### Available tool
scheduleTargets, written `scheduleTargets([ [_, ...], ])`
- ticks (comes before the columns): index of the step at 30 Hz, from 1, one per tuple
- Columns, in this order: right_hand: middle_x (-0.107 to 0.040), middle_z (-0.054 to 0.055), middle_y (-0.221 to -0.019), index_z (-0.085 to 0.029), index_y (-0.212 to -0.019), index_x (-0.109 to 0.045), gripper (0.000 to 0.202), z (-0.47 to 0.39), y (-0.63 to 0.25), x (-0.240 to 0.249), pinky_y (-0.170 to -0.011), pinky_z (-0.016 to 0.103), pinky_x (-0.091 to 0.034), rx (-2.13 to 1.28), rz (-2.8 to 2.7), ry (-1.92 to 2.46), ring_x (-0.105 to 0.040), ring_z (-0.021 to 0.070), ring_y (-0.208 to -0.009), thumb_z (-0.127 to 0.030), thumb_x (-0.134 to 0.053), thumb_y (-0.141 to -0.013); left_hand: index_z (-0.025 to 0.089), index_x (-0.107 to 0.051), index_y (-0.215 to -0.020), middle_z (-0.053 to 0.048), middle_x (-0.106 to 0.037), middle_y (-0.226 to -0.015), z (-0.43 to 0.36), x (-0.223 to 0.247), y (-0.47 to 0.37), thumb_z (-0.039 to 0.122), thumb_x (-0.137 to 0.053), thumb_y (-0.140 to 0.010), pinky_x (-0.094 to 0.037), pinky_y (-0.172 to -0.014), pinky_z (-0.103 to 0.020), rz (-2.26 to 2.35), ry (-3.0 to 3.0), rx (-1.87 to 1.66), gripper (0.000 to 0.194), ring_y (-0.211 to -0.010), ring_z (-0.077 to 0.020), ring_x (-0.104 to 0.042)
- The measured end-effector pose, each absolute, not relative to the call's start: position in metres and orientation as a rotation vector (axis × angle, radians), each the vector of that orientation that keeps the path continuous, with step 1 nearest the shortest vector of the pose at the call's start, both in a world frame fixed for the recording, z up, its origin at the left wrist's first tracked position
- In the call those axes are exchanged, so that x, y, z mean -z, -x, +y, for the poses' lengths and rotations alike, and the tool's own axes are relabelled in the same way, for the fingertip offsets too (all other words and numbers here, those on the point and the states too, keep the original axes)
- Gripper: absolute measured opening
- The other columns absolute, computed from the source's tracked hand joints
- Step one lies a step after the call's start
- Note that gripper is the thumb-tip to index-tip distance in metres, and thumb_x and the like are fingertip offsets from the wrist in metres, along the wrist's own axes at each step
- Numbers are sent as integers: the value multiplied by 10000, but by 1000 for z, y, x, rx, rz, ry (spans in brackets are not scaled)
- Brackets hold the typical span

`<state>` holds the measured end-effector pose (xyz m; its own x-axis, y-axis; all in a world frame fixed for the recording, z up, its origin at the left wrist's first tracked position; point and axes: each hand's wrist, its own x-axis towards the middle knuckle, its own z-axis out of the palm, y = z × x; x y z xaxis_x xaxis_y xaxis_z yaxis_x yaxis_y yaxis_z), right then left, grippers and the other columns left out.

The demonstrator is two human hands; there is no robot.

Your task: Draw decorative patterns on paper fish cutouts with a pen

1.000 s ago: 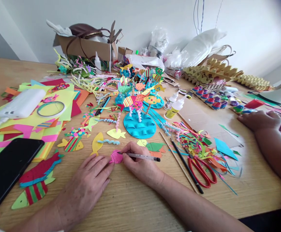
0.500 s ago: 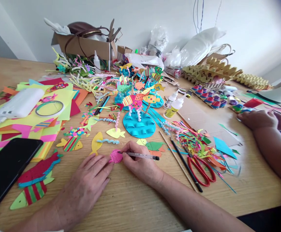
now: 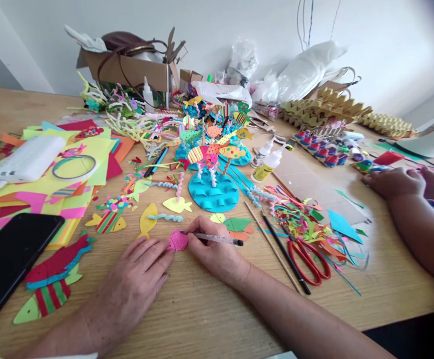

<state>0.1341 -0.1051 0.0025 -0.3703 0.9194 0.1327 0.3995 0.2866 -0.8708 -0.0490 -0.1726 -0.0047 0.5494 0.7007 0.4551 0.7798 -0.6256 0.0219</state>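
My left hand [image 3: 132, 276] lies flat on the wooden table, its fingers stretched out and their tips over the tail end of a small pink paper fish [image 3: 178, 240]. Dark scale lines are drawn on the fish. Between the thumb and fingers of my right hand [image 3: 217, 252] is a clear-barrelled pen [image 3: 218, 239], its tip at the fish's head end. A yellow paper fish [image 3: 148, 221] with a blue twisted pipe cleaner [image 3: 166, 218] lies just beyond my left hand. Beyond my right hand is a green paper fish [image 3: 238, 224]. Both my hands touch the table.
Red-handled scissors [image 3: 309, 262], a black pencil [image 3: 286, 254] and a wooden stick [image 3: 272, 247] lie to the right, near paper scraps. Glue bottles [image 3: 267, 167] stand behind. A phone [image 3: 15, 264] lies left. Another person's arms [image 3: 414, 219] rest at far right.
The whole view has shifted slightly. My hands keep almost the same pose, with the pen tip still at the pink fish's head end.
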Motion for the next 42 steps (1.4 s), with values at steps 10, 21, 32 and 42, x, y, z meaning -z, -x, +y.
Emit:
scheduleTargets([
  [10, -589, -29, -583, -168, -702, -589, 87, -104, -136, 1, -466, 171, -366, -1001, -1910, 1182, -484, 74, -487, -101, -535, -711, 148, -627, -1079, -67, -654, -1089, -175, 9, 48, 205, -307, -959, -350, -962, -384, -1309, 2583, 652, 347, -1013, -205, -559],
  [21, -597, -21, -607, -161, -711, -596, 80, -105, -136, -3, -472, 169, -365, -1050, -1928, 1206, -497, 77, -511, -102, -542, -716, 109, -608, -1101, -89, -640, -1111, -175, 10, 51, 164, -316, -946, -313, -978, -388, -1261, 2614, 615, 335, -1030, -218, -549],
  [32, -561, -42, -565, -170, -677, -572, 91, -103, -136, 0, -468, 169, -360, -989, -1897, 1187, -457, 68, -478, -94, -526, -699, 165, -621, -1071, -48, -662, -1083, -175, 8, 49, 214, -281, -967, -359, -959, -370, -1279, 2574, 640, 359, -1006, -188, -572],
  [42, -583, -33, -597, -182, -684, -556, 78, -103, -137, 0, -472, 181, -367, -1036, -1847, 1186, -478, 81, -505, -123, -517, -716, 146, -581, -1142, -64, -641, -1125, -174, 9, 54, 158, -344, -921, -354, -972, -389, -1212, 2604, 534, 324, -1040, -207, -555],
])
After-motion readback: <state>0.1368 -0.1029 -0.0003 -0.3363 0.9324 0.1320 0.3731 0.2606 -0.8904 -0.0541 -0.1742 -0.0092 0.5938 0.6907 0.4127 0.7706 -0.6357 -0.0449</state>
